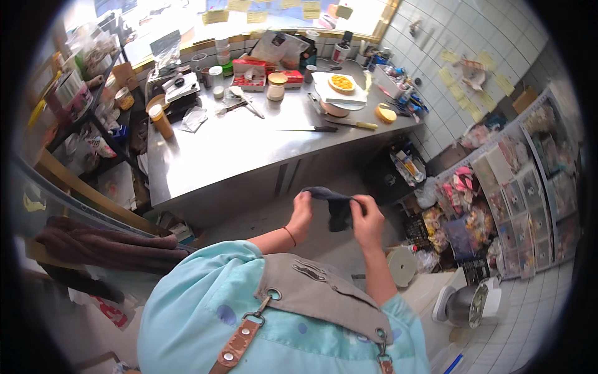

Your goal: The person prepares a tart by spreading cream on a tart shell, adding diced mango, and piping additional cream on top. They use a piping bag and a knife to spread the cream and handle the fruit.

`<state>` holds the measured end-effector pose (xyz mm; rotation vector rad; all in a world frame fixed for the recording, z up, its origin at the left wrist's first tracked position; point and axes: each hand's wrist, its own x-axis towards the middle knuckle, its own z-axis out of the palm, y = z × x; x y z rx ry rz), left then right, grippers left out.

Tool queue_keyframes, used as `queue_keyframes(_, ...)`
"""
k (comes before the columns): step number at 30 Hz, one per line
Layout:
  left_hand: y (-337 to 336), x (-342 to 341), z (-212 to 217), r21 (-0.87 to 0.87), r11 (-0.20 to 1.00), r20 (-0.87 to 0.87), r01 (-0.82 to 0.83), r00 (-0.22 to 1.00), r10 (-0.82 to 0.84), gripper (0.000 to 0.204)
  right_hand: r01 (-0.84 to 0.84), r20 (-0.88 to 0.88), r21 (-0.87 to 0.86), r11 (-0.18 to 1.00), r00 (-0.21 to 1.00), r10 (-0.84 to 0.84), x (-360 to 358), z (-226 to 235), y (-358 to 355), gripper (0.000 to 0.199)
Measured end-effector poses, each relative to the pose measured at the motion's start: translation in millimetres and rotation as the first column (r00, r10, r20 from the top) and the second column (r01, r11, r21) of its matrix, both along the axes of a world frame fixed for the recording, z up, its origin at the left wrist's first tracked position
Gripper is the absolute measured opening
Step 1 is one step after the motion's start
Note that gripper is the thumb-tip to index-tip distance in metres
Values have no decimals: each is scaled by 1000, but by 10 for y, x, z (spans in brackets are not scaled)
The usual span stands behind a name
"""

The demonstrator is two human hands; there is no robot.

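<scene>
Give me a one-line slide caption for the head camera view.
Both hands, left hand and right hand, hold a dark cloth stretched between them before a cluttered steel counter.

Dark grey cloth (337,206), small and limp, is up in the air in front of the steel counter (249,156), pinched at its top edge at two points, the rest drooping in soft crumpled folds.

Dark cloth (336,206) between both hands, above steel counter (249,156)
</scene>
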<state>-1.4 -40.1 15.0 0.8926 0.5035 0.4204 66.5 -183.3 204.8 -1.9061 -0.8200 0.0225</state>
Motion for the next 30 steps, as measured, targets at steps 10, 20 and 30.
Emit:
queue_keyframes(10,704,192,-163,-348,931,248,-110,947,205,30,-929,-257,-240,281,340,905,371,-188,1267,19)
queue_keyframes(20,531,1247,-10,139,842,47,-522,852,521,33,-587,-643,764,269,-730,233,1848,-1113,1862,59)
queue_keyframes(30,573,1087,-117,832,537,-230,-140,794,563,32,-724,-809,547,420,-586,44,2552,-1238,1856,67)
